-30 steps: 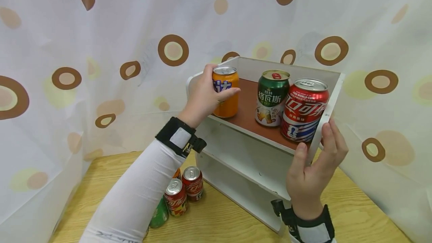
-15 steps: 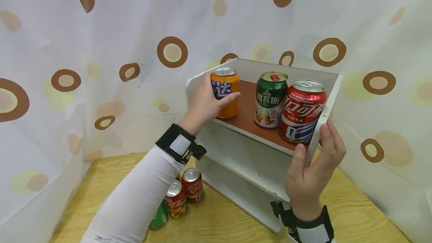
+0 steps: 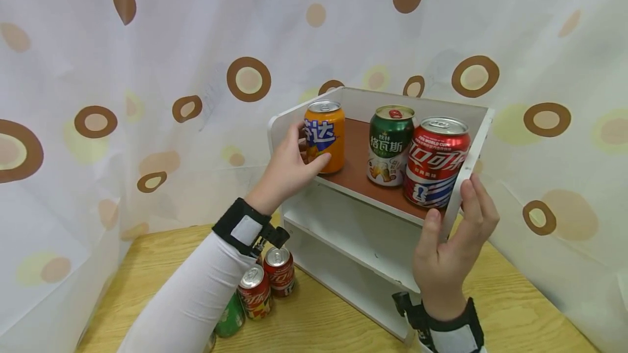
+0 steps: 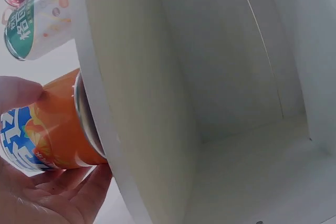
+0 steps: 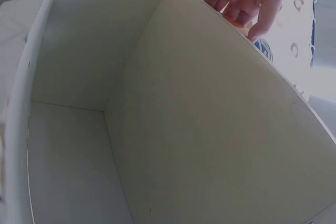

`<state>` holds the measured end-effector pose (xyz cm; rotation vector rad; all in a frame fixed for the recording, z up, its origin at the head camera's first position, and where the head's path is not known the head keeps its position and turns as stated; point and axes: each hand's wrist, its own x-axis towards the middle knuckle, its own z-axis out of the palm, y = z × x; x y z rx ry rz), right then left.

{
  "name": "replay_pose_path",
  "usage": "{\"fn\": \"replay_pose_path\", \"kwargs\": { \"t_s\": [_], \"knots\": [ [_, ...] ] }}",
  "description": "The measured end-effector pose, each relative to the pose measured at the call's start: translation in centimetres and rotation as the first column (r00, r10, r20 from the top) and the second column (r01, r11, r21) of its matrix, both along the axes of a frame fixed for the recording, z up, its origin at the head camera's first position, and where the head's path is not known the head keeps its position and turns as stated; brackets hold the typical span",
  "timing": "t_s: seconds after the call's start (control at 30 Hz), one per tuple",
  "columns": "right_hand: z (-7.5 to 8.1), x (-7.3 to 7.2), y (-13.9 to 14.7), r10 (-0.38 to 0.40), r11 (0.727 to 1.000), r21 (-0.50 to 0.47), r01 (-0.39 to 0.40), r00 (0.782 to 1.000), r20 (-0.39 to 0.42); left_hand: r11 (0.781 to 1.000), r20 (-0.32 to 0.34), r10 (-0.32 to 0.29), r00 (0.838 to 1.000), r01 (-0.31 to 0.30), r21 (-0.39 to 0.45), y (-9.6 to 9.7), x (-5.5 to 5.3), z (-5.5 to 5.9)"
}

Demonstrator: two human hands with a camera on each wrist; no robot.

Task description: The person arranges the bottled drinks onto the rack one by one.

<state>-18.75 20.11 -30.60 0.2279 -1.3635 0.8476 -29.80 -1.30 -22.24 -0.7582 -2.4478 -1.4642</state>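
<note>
On the brown top of a small white shelf unit, an orange soda can stands upright near the left front. My left hand is around it, thumb across the front and fingers at its left side. In the left wrist view, thumb and fingers lie on opposite sides of the can. My right hand touches the unit's right side panel, its fingers mostly straight and the thumb by the front edge. Close to that panel stand a green-and-white can and a red cola can.
Left of the unit, red cans and a green can stand on the wooden table, partly behind my left sleeve. A patterned curtain hangs behind. The unit has open compartments below its top.
My left hand has slid slightly down and left on the orange can, loosening, so more of its label shows. The can stays in place. My right hand keeps its place on the panel.
</note>
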Motion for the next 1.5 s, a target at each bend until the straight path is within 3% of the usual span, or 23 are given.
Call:
{"fn": "replay_pose_path", "kwargs": {
  "t_s": [0.5, 0.9, 1.5],
  "knots": [
    [0.0, 0.0, 0.0, -0.005, 1.0, -0.003, 0.005, 1.0, 0.008, 1.0, 0.012, -0.003, 1.0, 0.003, 0.007, 0.0, 0.0, -0.2],
    [-0.2, -0.1, 0.1, -0.001, 1.0, -0.004, 0.001, 1.0, 0.011, 0.999, -0.008, -0.011, 1.0, 0.011, -0.036, 0.9, -0.3, -0.3],
    [-0.2, -0.1, 0.1, -0.007, 1.0, 0.001, 0.007, 1.0, 0.012, 0.995, -0.027, -0.103, 0.994, 0.102, -0.009, 2.4, 0.3, -0.7]
  ]
}}
